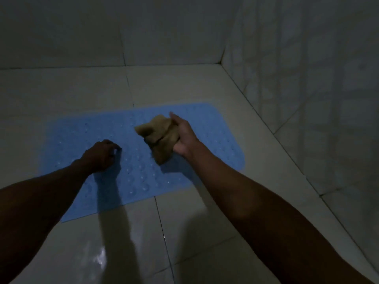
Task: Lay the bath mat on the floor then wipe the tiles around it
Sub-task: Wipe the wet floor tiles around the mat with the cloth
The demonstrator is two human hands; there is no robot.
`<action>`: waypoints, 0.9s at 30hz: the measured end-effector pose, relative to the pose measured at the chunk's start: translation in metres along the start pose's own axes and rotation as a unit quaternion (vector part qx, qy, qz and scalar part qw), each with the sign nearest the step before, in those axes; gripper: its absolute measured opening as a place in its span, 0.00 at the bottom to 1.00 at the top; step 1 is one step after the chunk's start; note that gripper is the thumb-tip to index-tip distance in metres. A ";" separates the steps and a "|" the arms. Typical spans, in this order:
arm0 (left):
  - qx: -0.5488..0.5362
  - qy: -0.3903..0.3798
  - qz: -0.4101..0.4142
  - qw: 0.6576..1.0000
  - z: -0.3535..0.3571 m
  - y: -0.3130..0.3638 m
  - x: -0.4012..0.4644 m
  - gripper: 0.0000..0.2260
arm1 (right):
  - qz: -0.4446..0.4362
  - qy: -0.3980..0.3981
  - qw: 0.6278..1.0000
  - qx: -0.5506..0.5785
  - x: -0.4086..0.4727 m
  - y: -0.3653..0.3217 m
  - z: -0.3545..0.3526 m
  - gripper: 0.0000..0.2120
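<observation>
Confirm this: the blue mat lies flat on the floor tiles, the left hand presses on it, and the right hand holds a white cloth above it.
Wrong on one point: the cloth in the right hand is tan-brown, not white, as the head view shows. The blue mat lies flat on the floor tiles with the left hand on it.

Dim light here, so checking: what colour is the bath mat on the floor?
Blue, with raised bumps; the bath mat shows in the head view.

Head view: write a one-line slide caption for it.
Left hand presses on the blue bath mat laid on the tiled floor while right hand holds a bunched tan cloth.
</observation>
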State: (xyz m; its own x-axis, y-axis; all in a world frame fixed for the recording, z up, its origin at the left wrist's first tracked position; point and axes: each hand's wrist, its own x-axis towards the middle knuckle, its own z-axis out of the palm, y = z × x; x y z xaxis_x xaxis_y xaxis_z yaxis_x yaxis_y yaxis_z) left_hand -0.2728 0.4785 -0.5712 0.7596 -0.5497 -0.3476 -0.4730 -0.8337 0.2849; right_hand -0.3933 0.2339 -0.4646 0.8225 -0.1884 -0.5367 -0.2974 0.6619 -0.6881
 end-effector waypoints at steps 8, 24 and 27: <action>-0.034 0.013 -0.079 0.996 -0.026 -0.019 0.031 0.19 | -0.056 0.006 0.986 -0.159 0.065 -0.073 0.139 0.20; -0.054 0.143 -0.146 0.977 -0.047 -0.055 0.114 0.19 | -0.097 0.046 0.943 -0.315 0.310 -0.109 0.178 0.19; -0.057 0.105 -0.152 0.981 -0.064 -0.064 0.135 0.22 | -0.142 0.033 0.921 -0.362 0.346 -0.123 0.199 0.25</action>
State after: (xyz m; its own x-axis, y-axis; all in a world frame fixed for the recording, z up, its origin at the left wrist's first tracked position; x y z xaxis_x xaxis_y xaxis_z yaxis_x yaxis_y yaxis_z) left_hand -0.1116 0.4605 -0.5793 0.9390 -0.2433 -0.2431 -0.1659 -0.9395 0.2997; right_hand 0.0245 0.2317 -0.4684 0.8926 -0.3390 -0.2973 -0.3402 -0.0737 -0.9375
